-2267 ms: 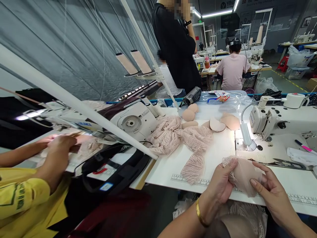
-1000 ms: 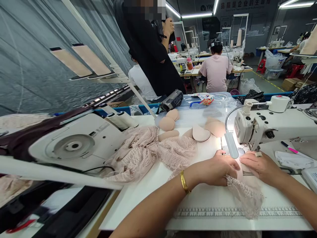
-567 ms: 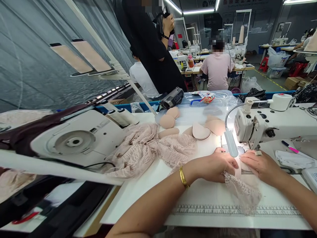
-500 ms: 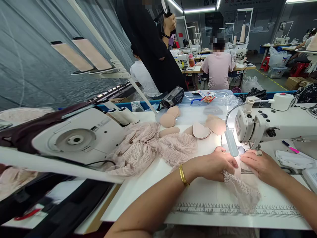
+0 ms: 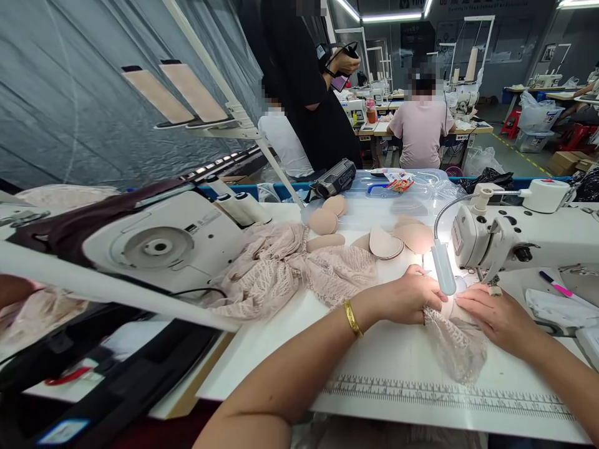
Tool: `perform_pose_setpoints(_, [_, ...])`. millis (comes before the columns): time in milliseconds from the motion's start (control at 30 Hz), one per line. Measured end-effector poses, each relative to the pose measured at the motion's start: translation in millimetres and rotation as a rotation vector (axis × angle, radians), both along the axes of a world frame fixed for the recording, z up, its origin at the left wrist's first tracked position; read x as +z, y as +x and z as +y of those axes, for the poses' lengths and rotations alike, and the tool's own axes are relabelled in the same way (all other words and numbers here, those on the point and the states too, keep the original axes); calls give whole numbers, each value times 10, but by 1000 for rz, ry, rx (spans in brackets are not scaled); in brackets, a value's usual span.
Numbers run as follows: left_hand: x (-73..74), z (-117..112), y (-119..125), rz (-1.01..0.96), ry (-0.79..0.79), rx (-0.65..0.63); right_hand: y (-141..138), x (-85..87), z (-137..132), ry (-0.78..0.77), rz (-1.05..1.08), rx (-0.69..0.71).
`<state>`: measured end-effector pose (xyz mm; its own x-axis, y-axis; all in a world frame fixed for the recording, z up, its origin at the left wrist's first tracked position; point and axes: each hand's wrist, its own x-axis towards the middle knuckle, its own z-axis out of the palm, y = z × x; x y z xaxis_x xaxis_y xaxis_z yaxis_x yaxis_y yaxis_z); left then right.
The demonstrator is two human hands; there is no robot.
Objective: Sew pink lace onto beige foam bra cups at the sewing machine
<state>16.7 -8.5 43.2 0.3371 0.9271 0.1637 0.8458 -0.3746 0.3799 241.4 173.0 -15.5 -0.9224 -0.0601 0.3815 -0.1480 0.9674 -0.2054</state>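
Observation:
Under the head of a white sewing machine (image 5: 528, 237), both hands work on a beige lace piece (image 5: 456, 349). My left hand (image 5: 414, 296), a gold bangle on its wrist, has its fingers closed on the lace near the needle area; part of the grip is hidden. My right hand (image 5: 493, 315) lies on the fabric close to the machine foot, fingers stretched out and pressing it down. A small grey lamp (image 5: 443, 268) on a bendy neck lights the spot and covers part of it. The lace's free end hangs toward the table's front edge.
A heap of beige lace (image 5: 276, 268) lies left of my hands. Behind are round beige pads (image 5: 386, 243) and a clear plastic sheet (image 5: 365, 206). A thread stand (image 5: 234, 125) slants at left. A ruler strip (image 5: 402, 390) runs along the front. Other people are beyond.
The whole view has shifted slightly, so most things sit further right. My hands stay at the machine with the lace; its loose end has moved a little.

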Motion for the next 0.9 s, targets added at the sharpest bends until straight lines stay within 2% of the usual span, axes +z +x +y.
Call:
perform_pose_setpoints(100, [-41, 5, -4, -30, -4, -34, 10, 49, -29, -22, -7, 62])
perform_pose_setpoints(267, [-118, -8, -2, -34, 50, -16, 42, 167, -123, -70, -28, 187])
perform_pose_setpoints(433, [-119, 3, 5, 28, 93, 24, 51, 238, -191, -111, -5, 253])
perform_pose_setpoints(733, [-219, 92, 14, 113, 139, 97, 68, 169, -122, -108, -32, 165])
perform_pose_setpoints(800, [-256, 104, 28, 62, 112, 117, 71, 165, -106, -115, -49, 146])
perform_pose_setpoints(900, [-299, 116, 57, -124, 96, 157, 82, 150, -87, -126, -63, 98])
